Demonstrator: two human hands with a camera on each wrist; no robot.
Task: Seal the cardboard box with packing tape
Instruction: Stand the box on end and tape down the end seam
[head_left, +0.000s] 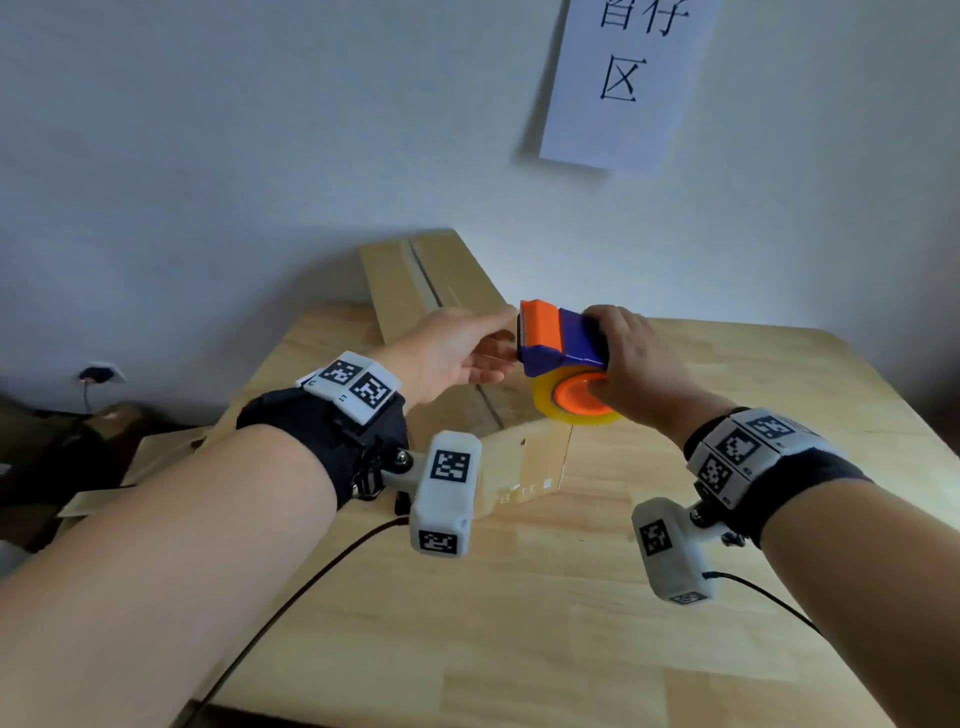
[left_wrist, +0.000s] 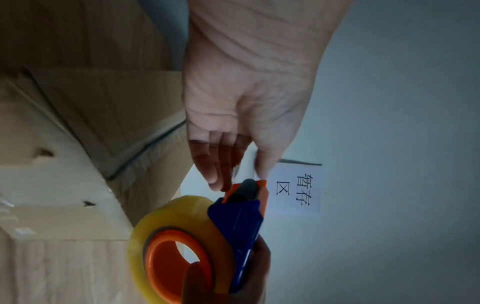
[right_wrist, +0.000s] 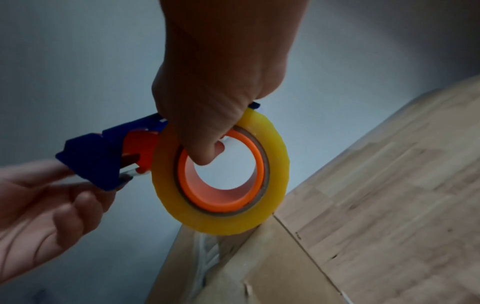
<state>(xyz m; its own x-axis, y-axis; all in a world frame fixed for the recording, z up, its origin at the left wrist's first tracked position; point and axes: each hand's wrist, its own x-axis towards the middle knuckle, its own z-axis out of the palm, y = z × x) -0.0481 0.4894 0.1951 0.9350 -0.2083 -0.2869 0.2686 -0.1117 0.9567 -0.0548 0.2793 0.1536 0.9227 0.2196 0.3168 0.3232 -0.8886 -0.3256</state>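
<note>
A long cardboard box (head_left: 447, 280) lies on the wooden table (head_left: 727, 519), stretching away to the wall, with a dark seam along its top. My right hand (head_left: 634, 364) grips a blue and orange tape dispenser (head_left: 561, 338) just above the box's near end. Its thumb is hooked through the orange core of the yellowish tape roll (right_wrist: 275, 156). My left hand (head_left: 501, 338) reaches in from the left, and thumb and fingertips (left_wrist: 215, 181) pinch at the serrated cutter end, where the tape's free end sits. Wrinkled clear tape (right_wrist: 207, 253) shows on the box's near end.
A paper sign (head_left: 623, 83) with printed characters hangs on the white wall behind. Flattened cardboard (head_left: 104, 467) lies on the floor at the left, below a wall socket (head_left: 101, 373). Black cables (head_left: 311, 577) trail from both wrist cameras over the table's front.
</note>
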